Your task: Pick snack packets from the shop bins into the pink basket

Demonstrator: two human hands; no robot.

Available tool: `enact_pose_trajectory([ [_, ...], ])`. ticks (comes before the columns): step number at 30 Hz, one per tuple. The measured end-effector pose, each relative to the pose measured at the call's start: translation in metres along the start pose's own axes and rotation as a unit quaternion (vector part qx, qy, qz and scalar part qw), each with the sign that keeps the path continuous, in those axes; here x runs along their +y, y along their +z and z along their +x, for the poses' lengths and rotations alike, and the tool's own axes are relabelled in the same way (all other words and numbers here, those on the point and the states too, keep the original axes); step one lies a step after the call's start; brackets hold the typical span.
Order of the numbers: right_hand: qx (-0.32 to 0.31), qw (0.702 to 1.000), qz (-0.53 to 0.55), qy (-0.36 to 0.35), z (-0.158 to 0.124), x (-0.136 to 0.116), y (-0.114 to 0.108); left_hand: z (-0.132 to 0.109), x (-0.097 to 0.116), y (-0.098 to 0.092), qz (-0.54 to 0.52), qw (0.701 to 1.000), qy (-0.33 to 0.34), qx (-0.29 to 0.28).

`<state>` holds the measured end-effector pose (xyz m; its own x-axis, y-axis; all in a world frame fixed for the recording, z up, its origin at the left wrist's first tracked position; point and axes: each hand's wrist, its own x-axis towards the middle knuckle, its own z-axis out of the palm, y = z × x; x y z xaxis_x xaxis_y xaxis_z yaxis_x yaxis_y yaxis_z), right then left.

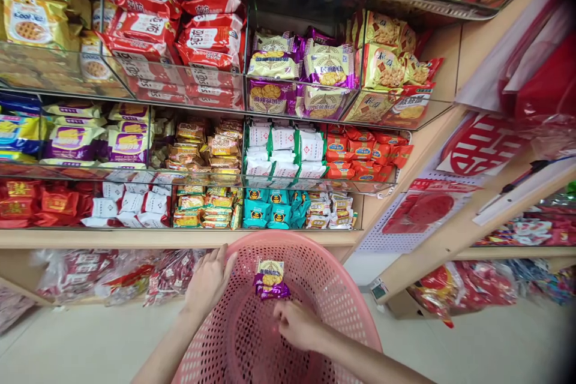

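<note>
Gripping, lower centre: left hand (209, 279), fingers closed over the rim of the pink basket (346, 294). Right hand (294, 325) inside the basket, fingers loosely curled, holding nothing. Purple snack packet (270, 279) just above those fingers, within the basket; contact cannot be told. Judged: packet being placed. Beyond: shelves (180, 239); matching purple packets (270, 95), upper centre.

A red paper cutout (480, 145) shows "囍".

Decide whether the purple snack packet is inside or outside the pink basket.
Inside: the purple packet sits within the rim of the pink basket, just above the right hand.
</note>
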<state>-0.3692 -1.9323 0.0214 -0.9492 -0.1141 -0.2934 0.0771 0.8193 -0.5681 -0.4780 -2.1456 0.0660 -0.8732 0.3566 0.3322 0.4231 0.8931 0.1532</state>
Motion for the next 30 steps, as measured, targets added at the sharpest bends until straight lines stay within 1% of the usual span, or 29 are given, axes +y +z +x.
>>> enact_pose_trajectory([
  [1, -0.023, 0.999, -0.019, -0.013, 0.000, -0.002, 0.004, 0.000, 0.000, 0.000, -0.002, 1.000, -0.001, 0.001],
  [2, -0.031, 0.999, -0.032, -0.023, 0.001, -0.005, 0.006, -0.001, -0.001, 0.001, -0.004, 1.000, -0.001, 0.000],
  [4, -0.025, 0.998, -0.050, -0.031, 0.007, -0.009, 0.007, -0.001, -0.002, 0.001, -0.008, 1.000, -0.003, -0.006],
  [9, 0.005, 0.995, -0.094, 0.014, 0.018, -0.011, -0.003, -0.001, -0.006, 0.004, -0.017, 1.000, -0.012, -0.013],
  [13, 0.031, 0.995, -0.075, 0.051, 0.017, -0.007, -0.007, -0.002, -0.011, 0.013, -0.012, 1.000, -0.011, -0.005],
  [16, 0.001, 0.996, -0.046, 0.071, 0.013, -0.013, -0.015, -0.004, -0.019, 0.022, -0.030, 0.999, 0.006, 0.026],
  [18, -0.032, 0.998, -0.022, 0.054, 0.009, -0.025, -0.034, -0.005, -0.025, 0.027, -0.043, 0.998, 0.022, 0.039],
  [19, -0.041, 0.998, -0.012, 0.039, 0.006, -0.034, -0.050, -0.005, -0.027, 0.030, -0.047, 0.998, 0.029, 0.041],
  [20, -0.051, 0.999, -0.005, 0.015, 0.002, -0.045, -0.069, -0.006, -0.029, 0.032, -0.049, 0.997, 0.034, 0.042],
  [22, -0.051, 0.998, 0.003, -0.041, -0.009, -0.073, -0.122, -0.006, -0.033, 0.036, -0.049, 0.997, 0.038, 0.044],
  [23, -0.074, 0.990, 0.013, -0.119, -0.015, -0.090, -0.152, -0.006, -0.034, 0.037, -0.047, 0.997, 0.038, 0.048],
  [24, -0.045, 0.984, 0.021, -0.173, -0.022, -0.108, -0.185, -0.006, -0.035, 0.039, -0.045, 0.997, 0.039, 0.052],
  [25, 0.012, 0.979, 0.031, -0.203, -0.028, -0.127, -0.217, -0.007, -0.036, 0.040, -0.044, 0.997, 0.043, 0.055],
  [27, 0.104, 0.969, 0.092, -0.204, -0.038, -0.164, -0.276, -0.007, -0.038, 0.042, -0.039, 0.996, 0.055, 0.058],
  [28, 0.169, 0.958, 0.117, -0.200, -0.040, -0.180, -0.301, -0.007, -0.038, 0.042, -0.033, 0.996, 0.064, 0.057],
  [30, 0.282, 0.926, 0.155, -0.198, -0.038, -0.204, -0.340, -0.007, -0.039, 0.041, -0.009, 0.995, 0.085, 0.052],
])
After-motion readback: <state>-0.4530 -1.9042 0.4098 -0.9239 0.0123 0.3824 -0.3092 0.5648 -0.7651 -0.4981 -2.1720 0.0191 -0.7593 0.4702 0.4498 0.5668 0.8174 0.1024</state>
